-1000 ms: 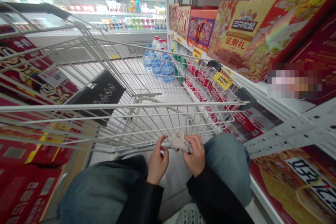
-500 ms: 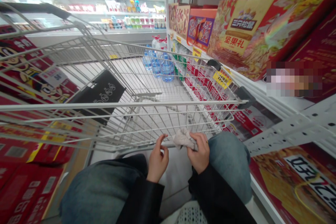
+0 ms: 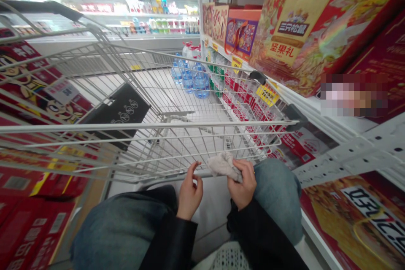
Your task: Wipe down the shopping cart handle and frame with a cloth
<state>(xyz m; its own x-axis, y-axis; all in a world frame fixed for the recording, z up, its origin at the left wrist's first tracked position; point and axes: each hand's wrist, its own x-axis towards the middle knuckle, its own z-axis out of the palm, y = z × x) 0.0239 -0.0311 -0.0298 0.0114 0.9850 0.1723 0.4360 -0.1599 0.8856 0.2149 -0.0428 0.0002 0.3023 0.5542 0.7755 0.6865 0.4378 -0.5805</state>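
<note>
My right hand [image 3: 242, 183] pinches a crumpled greyish-white cloth [image 3: 223, 165], its bulk sticking out leftward from the fingers. The cloth is at the lower wires of a metal shopping cart [image 3: 177, 125]; whether it touches them I cannot tell. Left of it, my left hand [image 3: 190, 194] is raised with index finger and thumb apart and nothing visible between them. Its index fingertip is close to the cart's lower edge; contact is unclear. Both hands are between my bent knees, low in front of the cart.
On the right, a shelf holds gift boxes [image 3: 291, 42] above packs of bottles [image 3: 243, 93]. Large water bottles [image 3: 200, 80] stand on the floor beyond the cart. Red cartons [image 3: 34, 223] are stacked at left. A refrigerated display [image 3: 126, 4] lines the back.
My right hand has shifted slightly to the right, and the cloth has changed shape, lying more stretched towards the left. My left hand has barely moved.
</note>
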